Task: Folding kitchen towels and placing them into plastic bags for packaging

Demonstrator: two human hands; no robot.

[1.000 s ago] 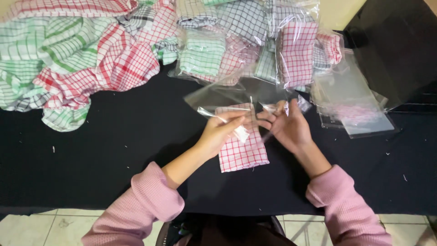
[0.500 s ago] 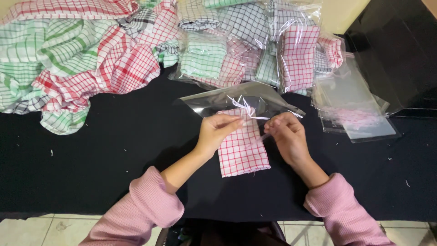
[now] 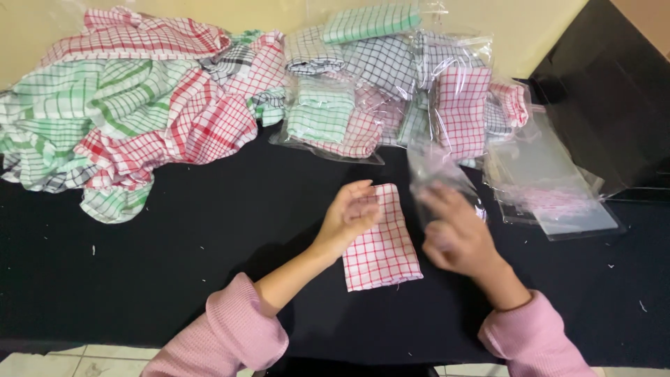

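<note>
Change: since half a second ago the clear plastic bag [image 3: 443,178] has left the far end of the folded red-and-white checked cloth [image 3: 380,241] and now sits to its right, blurred by motion.
Cloth: it lies flat on the black worktop [image 3: 174,265], near the middle, long side running near to far.
Left hand [image 3: 352,213]: fingers rest on the cloth's far left corner, loosely curled; the grip is not closed on anything.
Right hand [image 3: 453,234]: blurred, at the bag's near edge; whether its grip is closed on the plastic I cannot tell.
Doing it well: in my judgement the cloth should stay pinned flat and square while the bag's mouth is held wide, so the corners slide in without bunching.
Far side: a row of bagged checked cloths [image 3: 391,105] lies along the far edge.
Far left: a loose heap of red and green checked cloths [image 3: 132,119].
Right: a stack of empty clear bags [image 3: 551,188].
</note>
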